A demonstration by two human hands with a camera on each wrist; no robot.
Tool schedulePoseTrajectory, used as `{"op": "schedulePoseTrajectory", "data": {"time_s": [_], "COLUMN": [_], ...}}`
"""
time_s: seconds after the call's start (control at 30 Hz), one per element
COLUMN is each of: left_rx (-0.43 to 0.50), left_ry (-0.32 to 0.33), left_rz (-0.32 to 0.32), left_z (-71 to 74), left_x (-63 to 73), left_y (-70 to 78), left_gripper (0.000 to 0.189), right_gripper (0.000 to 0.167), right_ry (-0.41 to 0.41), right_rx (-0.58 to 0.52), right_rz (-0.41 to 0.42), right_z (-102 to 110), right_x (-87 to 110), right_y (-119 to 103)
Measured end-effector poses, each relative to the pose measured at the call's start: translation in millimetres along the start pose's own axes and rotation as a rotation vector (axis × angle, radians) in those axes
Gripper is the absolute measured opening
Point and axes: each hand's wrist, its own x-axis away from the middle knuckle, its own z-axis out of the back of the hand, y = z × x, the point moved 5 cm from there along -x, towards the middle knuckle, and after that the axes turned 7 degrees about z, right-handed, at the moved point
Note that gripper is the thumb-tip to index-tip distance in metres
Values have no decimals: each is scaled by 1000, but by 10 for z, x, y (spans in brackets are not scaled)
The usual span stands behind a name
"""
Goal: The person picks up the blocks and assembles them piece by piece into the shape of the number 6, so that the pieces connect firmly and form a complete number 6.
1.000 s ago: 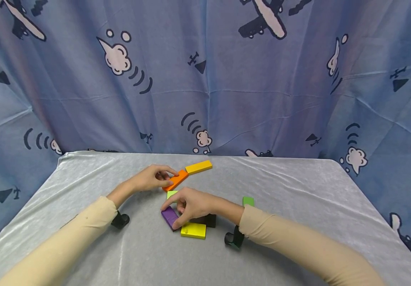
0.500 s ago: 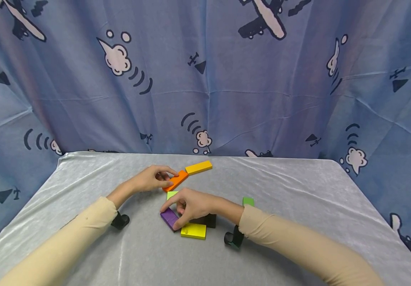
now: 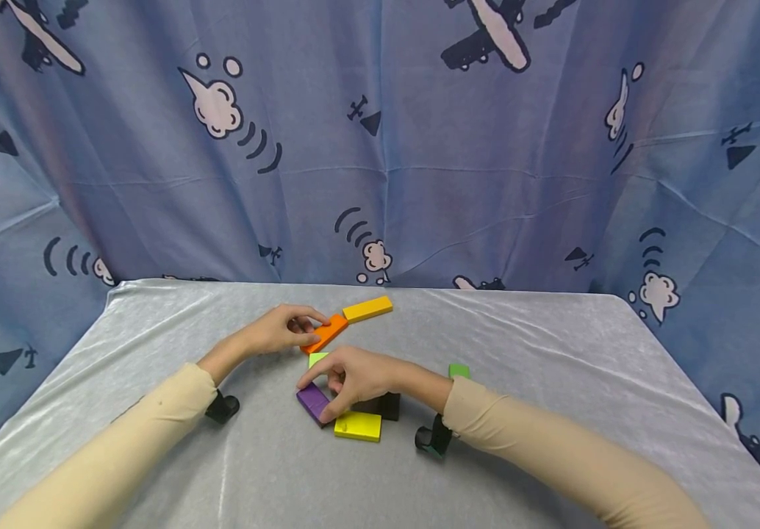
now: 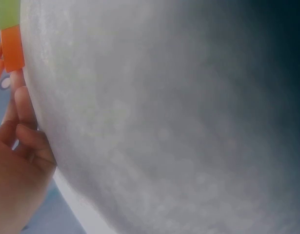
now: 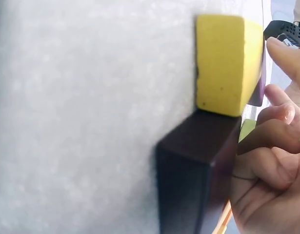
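Observation:
In the head view my left hand [image 3: 281,329] pinches an orange block [image 3: 331,332] between thumb and forefinger. The block lies flat, one end by an amber-yellow block [image 3: 368,309]. My right hand [image 3: 360,375] has its thumb and forefinger at the two ends of a purple block [image 3: 312,402]. Behind that hand a lime-green block [image 3: 317,358] is partly covered. A bright yellow block [image 3: 357,427] and a dark block [image 3: 389,406] lie by the right palm; in the right wrist view the yellow block [image 5: 220,63] meets the dark block [image 5: 189,180].
A green block [image 3: 459,372] lies beyond the right wrist, partly hidden by the sleeve. Everything rests on a table [image 3: 519,330] under a pale grey cloth. A blue patterned curtain [image 3: 380,147] hangs behind the table. Black cameras [image 3: 433,441] sit under the wrists.

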Motion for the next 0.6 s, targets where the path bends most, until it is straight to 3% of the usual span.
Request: {"op": "schedulePoseTrajectory", "data": {"time_s": [0.33,0.6], "left_rx": [-8,-19], "left_ry": [-4,3], "left_rz": [3,21], "left_z": [0,-4], "left_x": [-10,-6], "left_y": [16,26], "left_gripper": [32,32], "right_gripper": [52,54], "right_ry": [43,157], "right_rx": [29,8], "right_rz": [4,-30], "right_z": [118,367], "right_x": [80,406], "right_y": [-12,17]}}
